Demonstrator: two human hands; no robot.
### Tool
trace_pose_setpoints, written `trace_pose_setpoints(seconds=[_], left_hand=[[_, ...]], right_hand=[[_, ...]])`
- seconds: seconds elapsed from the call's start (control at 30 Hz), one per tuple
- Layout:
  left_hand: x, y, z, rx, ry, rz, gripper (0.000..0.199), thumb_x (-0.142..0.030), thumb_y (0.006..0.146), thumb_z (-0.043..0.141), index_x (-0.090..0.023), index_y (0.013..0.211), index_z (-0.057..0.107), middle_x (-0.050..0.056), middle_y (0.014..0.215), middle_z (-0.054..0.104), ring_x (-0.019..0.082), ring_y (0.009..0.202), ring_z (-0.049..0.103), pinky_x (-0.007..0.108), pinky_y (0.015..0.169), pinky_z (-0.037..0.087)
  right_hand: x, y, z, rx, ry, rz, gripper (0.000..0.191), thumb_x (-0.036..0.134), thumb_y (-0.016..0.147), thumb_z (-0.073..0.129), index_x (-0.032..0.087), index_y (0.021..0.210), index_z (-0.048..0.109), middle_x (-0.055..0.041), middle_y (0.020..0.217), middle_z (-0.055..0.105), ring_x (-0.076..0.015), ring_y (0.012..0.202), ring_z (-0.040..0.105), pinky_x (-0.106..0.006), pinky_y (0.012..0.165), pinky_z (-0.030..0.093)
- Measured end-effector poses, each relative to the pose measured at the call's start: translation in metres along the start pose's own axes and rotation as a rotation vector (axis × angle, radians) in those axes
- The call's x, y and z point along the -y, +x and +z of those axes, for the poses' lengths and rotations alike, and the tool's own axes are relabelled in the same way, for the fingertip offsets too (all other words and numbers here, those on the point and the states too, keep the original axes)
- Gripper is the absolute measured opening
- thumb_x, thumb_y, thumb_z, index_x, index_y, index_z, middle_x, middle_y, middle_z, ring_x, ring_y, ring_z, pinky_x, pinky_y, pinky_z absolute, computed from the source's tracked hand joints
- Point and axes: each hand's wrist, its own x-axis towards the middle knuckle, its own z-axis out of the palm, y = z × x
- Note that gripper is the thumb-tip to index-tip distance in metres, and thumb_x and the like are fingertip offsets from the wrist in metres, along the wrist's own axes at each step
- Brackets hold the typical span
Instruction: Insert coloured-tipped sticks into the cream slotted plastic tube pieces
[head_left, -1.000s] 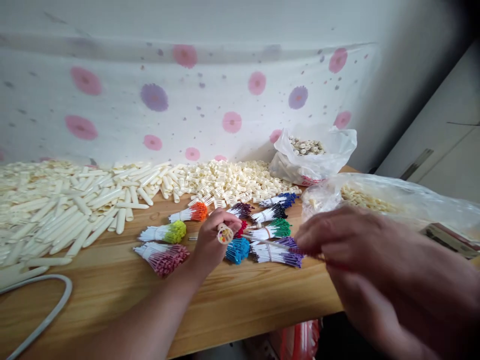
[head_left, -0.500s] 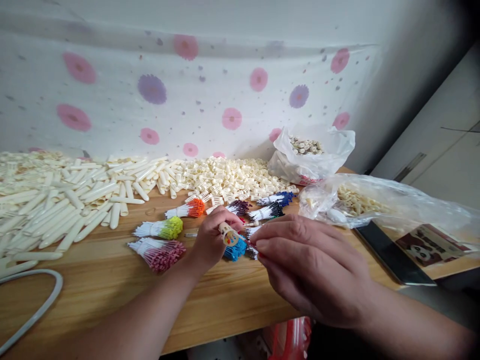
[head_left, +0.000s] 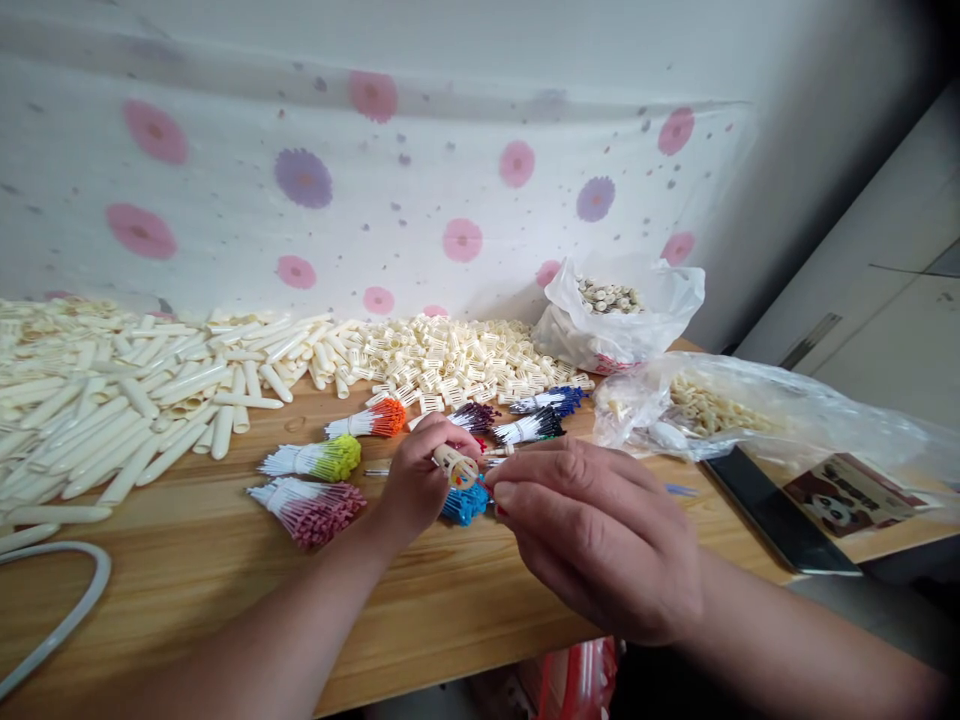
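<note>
My left hand (head_left: 420, 475) is closed around a cream pen barrel (head_left: 454, 466), its open end turned towards me with small coloured ends showing inside. Close by, my right hand (head_left: 600, 530) has its thumb and fingers pinched at that open end, on a thin pen refill mostly hidden by the fingertips. Behind and below the hands lie bundles of white-stemmed refills: blue (head_left: 465, 502), pink (head_left: 311, 508), yellow (head_left: 311, 457), orange (head_left: 367, 418), dark purple (head_left: 474, 417), black-green (head_left: 531, 426) and dark blue (head_left: 551, 400).
Long cream pen tubes (head_left: 112, 440) are heaped at left, with short slotted cream parts (head_left: 450, 355) at the back. Two plastic bags (head_left: 555, 335) of small parts stand at right. A dark phone-like slab (head_left: 780, 515) and panda-printed box (head_left: 855, 495) lie near the right edge; a white cable (head_left: 101, 575) curves at left.
My right hand has moved left, closer to the barrel's mouth, and less of the refill shows between them. A small blue strip on the table has come into view behind that hand.
</note>
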Motion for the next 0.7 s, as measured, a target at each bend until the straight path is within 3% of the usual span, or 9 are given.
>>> trace_pose_setpoints(seconds=[0.3, 0.37, 0.43, 0.53, 0.63, 0.7], left_hand=[[0.004, -0.001, 0.000, 0.009, -0.026, 0.054, 0.012, -0.026, 0.078, 0.060, -0.018, 0.068, 0.062, 0.001, 0.069, 0.055, 0.016, 0.067, 0.052, 0.028, 0.062, 0.042], [0.007, -0.002, -0.001, 0.019, -0.021, 0.056, 0.014, -0.033, 0.079, 0.062, -0.019, 0.076, 0.063, 0.001, 0.076, 0.056, 0.016, 0.071, 0.052, 0.028, 0.064, 0.043], [0.008, -0.003, -0.002, 0.038, -0.018, 0.057, 0.033, -0.050, 0.076, 0.063, -0.019, 0.087, 0.062, 0.003, 0.084, 0.056, 0.018, 0.076, 0.052, 0.030, 0.067, 0.044], [0.006, -0.004, -0.004, 0.077, -0.036, 0.082, 0.060, -0.072, 0.073, 0.048, -0.019, 0.100, 0.061, 0.006, 0.092, 0.054, 0.021, 0.083, 0.053, 0.033, 0.073, 0.045], [0.003, -0.005, -0.005, 0.089, -0.023, 0.103, 0.061, -0.070, 0.082, 0.031, -0.020, 0.102, 0.060, 0.007, 0.093, 0.054, 0.023, 0.089, 0.052, 0.035, 0.079, 0.043], [0.001, -0.005, -0.005, 0.076, 0.000, 0.109, 0.058, -0.066, 0.085, 0.029, -0.020, 0.101, 0.060, 0.007, 0.092, 0.053, 0.022, 0.090, 0.051, 0.036, 0.081, 0.042]], right_hand=[[-0.005, -0.008, 0.014, 0.036, 0.094, 0.167, 0.019, 0.007, 0.084, 0.052, 0.016, 0.100, 0.058, -0.0080, 0.090, 0.066, -0.0153, 0.080, 0.062, -0.029, 0.070, 0.053], [-0.007, -0.011, 0.018, 0.026, 0.056, 0.184, 0.021, 0.006, 0.084, 0.052, 0.015, 0.101, 0.059, -0.0088, 0.094, 0.064, -0.0161, 0.082, 0.060, -0.030, 0.072, 0.052], [-0.010, -0.013, 0.020, 0.008, 0.010, 0.199, 0.022, 0.005, 0.083, 0.052, 0.015, 0.100, 0.061, -0.0086, 0.094, 0.061, -0.0164, 0.083, 0.058, -0.031, 0.071, 0.050], [-0.013, -0.014, 0.022, -0.033, -0.042, 0.229, 0.017, 0.007, 0.082, 0.056, 0.018, 0.093, 0.064, -0.0060, 0.089, 0.056, -0.0154, 0.079, 0.055, -0.030, 0.067, 0.048], [-0.015, -0.014, 0.023, -0.086, -0.055, 0.261, 0.011, 0.010, 0.079, 0.061, 0.019, 0.085, 0.064, -0.0038, 0.085, 0.053, -0.0146, 0.077, 0.052, -0.029, 0.066, 0.047], [-0.015, -0.013, 0.024, -0.105, -0.054, 0.274, 0.009, 0.011, 0.078, 0.064, 0.018, 0.083, 0.064, -0.0036, 0.084, 0.051, -0.0143, 0.078, 0.051, -0.028, 0.067, 0.046]])
